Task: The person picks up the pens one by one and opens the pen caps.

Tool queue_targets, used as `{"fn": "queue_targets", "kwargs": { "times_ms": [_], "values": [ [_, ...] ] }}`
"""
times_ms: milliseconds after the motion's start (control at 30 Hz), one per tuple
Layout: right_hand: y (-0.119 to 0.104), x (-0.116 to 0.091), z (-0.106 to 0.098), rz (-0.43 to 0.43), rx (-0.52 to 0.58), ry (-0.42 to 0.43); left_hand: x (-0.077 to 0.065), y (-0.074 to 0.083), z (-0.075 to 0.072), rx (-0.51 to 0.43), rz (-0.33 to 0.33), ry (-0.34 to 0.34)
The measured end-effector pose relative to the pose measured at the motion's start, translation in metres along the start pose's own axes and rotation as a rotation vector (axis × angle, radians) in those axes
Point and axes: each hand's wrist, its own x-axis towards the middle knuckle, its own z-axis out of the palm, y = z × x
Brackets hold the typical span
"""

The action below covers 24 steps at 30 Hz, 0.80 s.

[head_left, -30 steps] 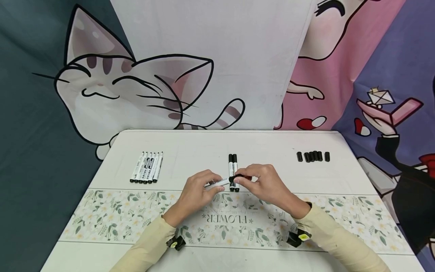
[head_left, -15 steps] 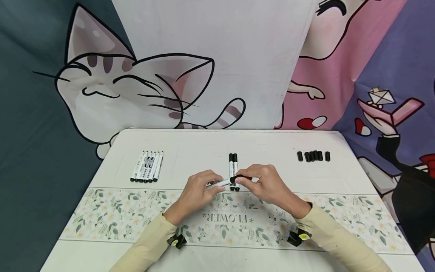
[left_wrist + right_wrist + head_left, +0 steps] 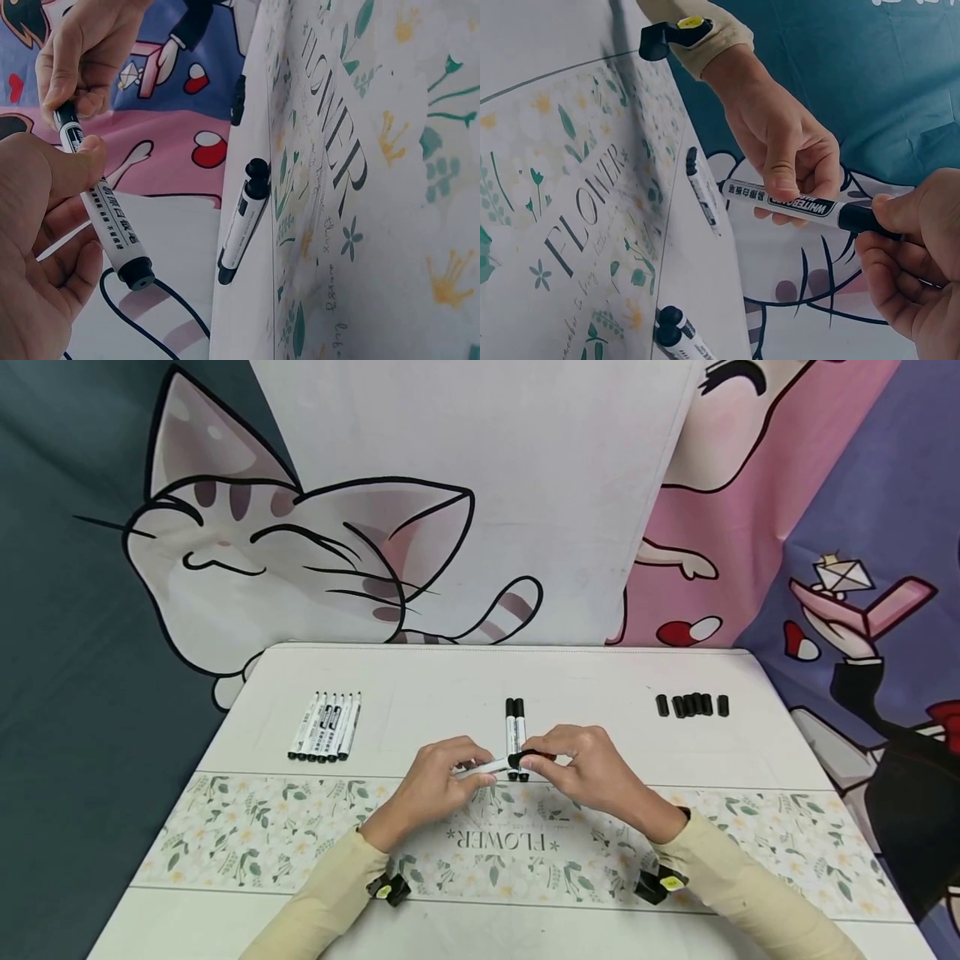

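Gripping the marker (image 3: 118, 226) in my left hand (image 3: 442, 774), its cap (image 3: 859, 218) in my right hand (image 3: 592, 766), I'd keep them aligned.

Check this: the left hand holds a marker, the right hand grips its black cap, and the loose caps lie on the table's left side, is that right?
Not quite: the head view shows the loose caps on the right side of the table. The left hand does hold a marker, and the right hand grips its black cap.
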Motion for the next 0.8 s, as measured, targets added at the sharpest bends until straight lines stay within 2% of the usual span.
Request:
{"fn": "queue_targets", "kwargs": {
  "times_ms": [167, 300, 467, 633, 800],
  "values": [
    [0.002, 0.001, -0.002, -0.054, -0.038, 0.024, 0.000, -0.001, -0.002, 0.002, 0.005, -0.003],
    [0.001, 0.003, -0.011, -0.056, -0.044, 0.089, -0.001, 0.001, -0.006, 0.001, 0.013, 0.036],
    [0.000, 0.002, -0.021, 0.032, 0.006, 0.144, -0.002, 0.004, -0.014, -0.007, -0.012, 0.075],
    [0.003, -0.003, -0.023, 0.117, 0.013, 0.183, -0.007, -0.003, -0.019, 0.001, -0.088, 0.096],
    [0.007, -0.009, -0.024, 0.196, 0.039, 0.221, -0.010, -0.009, -0.028, -0.008, -0.129, 0.140]
  ]
}}
